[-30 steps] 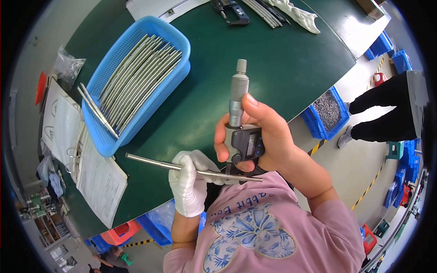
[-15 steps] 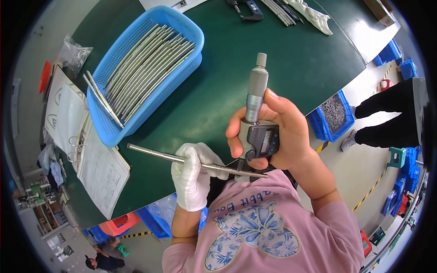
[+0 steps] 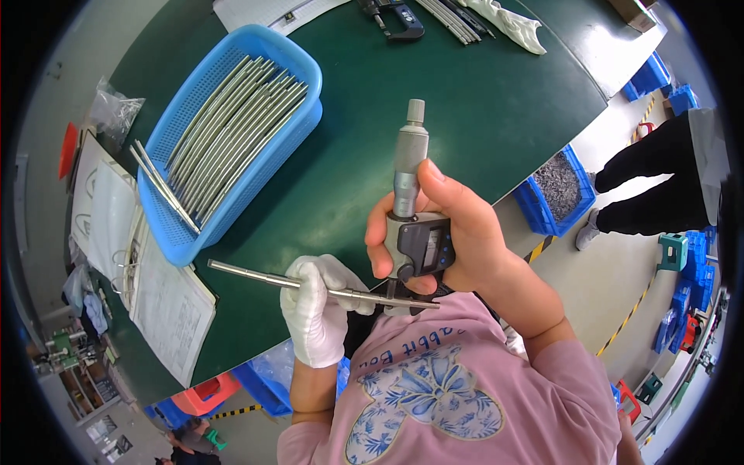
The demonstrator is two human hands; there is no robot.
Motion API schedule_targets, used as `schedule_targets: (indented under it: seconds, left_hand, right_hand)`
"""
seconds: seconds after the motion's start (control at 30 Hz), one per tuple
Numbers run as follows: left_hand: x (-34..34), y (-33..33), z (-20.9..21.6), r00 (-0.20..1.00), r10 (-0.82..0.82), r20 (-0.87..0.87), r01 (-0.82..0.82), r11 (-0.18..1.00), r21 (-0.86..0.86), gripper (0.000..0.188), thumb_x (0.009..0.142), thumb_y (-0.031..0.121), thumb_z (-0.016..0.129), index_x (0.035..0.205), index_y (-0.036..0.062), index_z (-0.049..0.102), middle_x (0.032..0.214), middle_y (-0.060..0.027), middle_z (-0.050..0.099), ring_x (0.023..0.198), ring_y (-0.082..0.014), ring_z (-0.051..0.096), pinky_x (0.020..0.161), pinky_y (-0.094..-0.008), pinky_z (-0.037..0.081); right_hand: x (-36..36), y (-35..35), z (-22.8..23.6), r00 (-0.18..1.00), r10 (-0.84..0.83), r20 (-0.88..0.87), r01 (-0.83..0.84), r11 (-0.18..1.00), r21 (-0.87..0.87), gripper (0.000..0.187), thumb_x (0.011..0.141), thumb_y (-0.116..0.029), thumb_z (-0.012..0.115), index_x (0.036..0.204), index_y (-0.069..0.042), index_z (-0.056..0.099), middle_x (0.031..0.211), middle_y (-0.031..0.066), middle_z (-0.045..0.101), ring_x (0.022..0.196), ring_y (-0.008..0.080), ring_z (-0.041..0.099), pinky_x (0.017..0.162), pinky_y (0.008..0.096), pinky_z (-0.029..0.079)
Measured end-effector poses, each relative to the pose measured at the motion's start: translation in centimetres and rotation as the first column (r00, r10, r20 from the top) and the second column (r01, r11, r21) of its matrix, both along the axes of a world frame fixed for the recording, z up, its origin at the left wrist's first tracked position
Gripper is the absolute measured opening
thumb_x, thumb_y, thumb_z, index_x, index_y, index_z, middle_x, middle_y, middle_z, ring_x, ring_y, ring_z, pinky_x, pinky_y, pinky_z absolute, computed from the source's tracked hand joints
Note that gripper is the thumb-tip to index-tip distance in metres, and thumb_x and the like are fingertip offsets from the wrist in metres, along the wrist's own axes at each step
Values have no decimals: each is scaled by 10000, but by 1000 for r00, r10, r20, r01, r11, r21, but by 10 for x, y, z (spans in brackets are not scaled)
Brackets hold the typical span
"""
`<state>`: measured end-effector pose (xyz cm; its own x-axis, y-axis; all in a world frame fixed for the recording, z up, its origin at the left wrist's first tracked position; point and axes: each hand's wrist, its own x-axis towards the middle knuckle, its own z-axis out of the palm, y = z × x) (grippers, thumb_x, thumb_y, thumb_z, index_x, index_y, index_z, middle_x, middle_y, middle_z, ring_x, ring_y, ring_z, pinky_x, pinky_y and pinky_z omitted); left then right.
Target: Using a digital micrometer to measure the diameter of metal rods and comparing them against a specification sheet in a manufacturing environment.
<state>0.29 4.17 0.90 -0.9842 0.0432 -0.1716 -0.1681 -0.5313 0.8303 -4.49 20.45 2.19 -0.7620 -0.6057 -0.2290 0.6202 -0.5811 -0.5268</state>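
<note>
In my bare right hand I hold a digital micrometer, its thimble pointing up and its small display facing me. My gloved left hand is closed around a slim stepped metal rod. One end of the rod sticks out to the left; the other passes by the lower part of the micrometer, where its frame is partly hidden. Whether the measuring faces touch the rod, I cannot tell. To the left, a blue plastic basket is filled with many similar rods.
A ring binder with paper sheets lies at the table's left edge, near a clear plastic bag. Another micrometer and several rods lie at the back. A person's legs stand beyond a blue bin on the right.
The micrometer and the rod appear slightly lower and further left, still in my hands. Table things have shifted leftward too, as the view has moved.
</note>
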Motion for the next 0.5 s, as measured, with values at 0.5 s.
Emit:
schedule_targets:
  seconds: [0.5]
  left_hand:
    - [2, -4, -4, 1000, 20, 16, -21, 1000, 22, 292, 882, 228, 422, 686, 13, 453, 548, -103, 468, 419, -171, 472, 395, -271, 409]
  right_hand:
    - [0, 3, 1, 1000, -13, 1, 13, 1000, 13, 602, 790, -545, 360, 775, 24, 556, 638, 152, 579, 387, 141, 456, 348, 220, 356]
